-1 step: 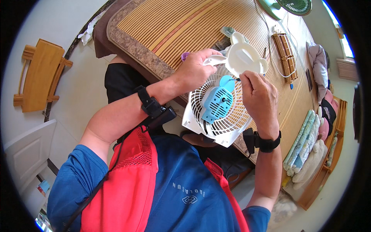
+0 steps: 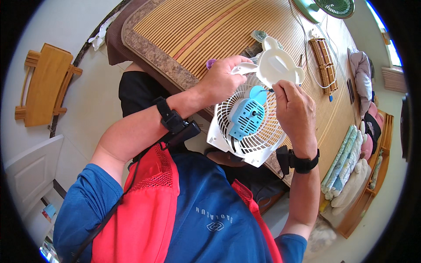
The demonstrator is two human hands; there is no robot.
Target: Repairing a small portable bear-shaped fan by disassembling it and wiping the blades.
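A white plastic fan grille point(image 2: 223, 127) with a blue motor housing point(image 2: 246, 117) stands tilted in front of me at the table edge. My left hand point(image 2: 224, 78) is closed on the stubby handle of a white, bear-head-shaped plastic piece point(image 2: 277, 65), which sits above the grille. A round blue tab point(image 2: 258, 94) joins the top of the motor housing. Beside that tab, my right hand point(image 2: 293, 101) is closed in a pinch. A small dark, thin piece shows at its fingertips, mostly hidden by the fingers.
The table point(image 2: 193, 33) has a slatted bamboo mat. On it lie a purple object point(image 2: 211, 64), a bamboo roll point(image 2: 323, 63), a white cord and a dark phone-like slab point(image 2: 350, 90). A green fan point(image 2: 335, 6) stands at the far right. A wooden stool point(image 2: 47, 85) is at left.
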